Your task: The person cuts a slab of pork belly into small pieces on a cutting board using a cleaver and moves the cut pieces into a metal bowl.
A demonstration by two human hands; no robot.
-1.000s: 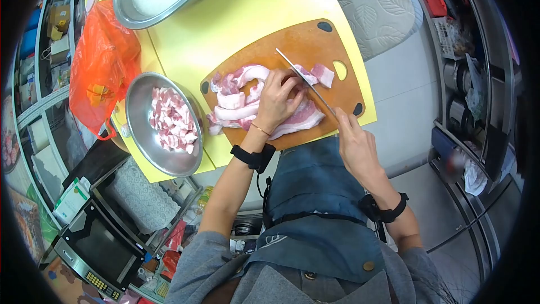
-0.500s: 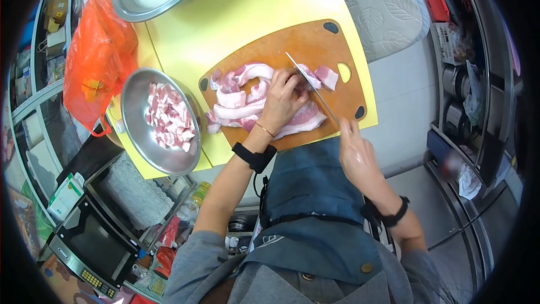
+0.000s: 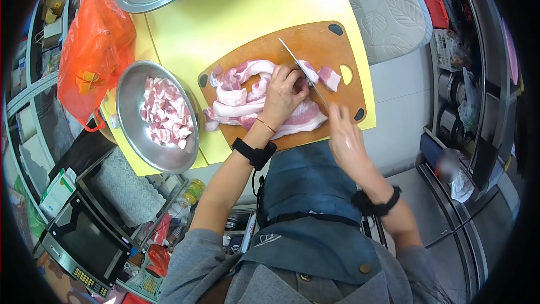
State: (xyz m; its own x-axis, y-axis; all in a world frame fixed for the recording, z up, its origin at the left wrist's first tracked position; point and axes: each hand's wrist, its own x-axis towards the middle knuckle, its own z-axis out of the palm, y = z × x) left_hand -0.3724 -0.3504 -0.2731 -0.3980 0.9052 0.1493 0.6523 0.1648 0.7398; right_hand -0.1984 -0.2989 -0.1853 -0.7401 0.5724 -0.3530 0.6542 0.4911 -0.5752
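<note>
A brown cutting board (image 3: 264, 50) bears strips of raw pork (image 3: 242, 111). My left hand (image 3: 284, 95) presses on the meat with its fingers bent and pressed together, right beside the blade. In my right hand (image 3: 346, 138) is the handle of a knife (image 3: 294, 58), whose blade slants up and left across the board against the meat. Right of the blade lie a cut piece (image 3: 307, 71) and, apart from it, another cut piece (image 3: 329, 78). The tips of my left fingers are partly hidden.
Left of the board, a steel bowl (image 3: 128, 114) holds many small meat pieces. Behind it lies an orange plastic bag (image 3: 98, 50). A large metal basin (image 3: 133, 5) stands at the far edge of the yellow table (image 3: 197, 28). Shelves (image 3: 469, 50) stand at the right.
My right hand has moved up and left with the knife, and the blade has shifted the same way. The rightmost cut piece lies slightly farther from the blade. My left hand has barely moved.
</note>
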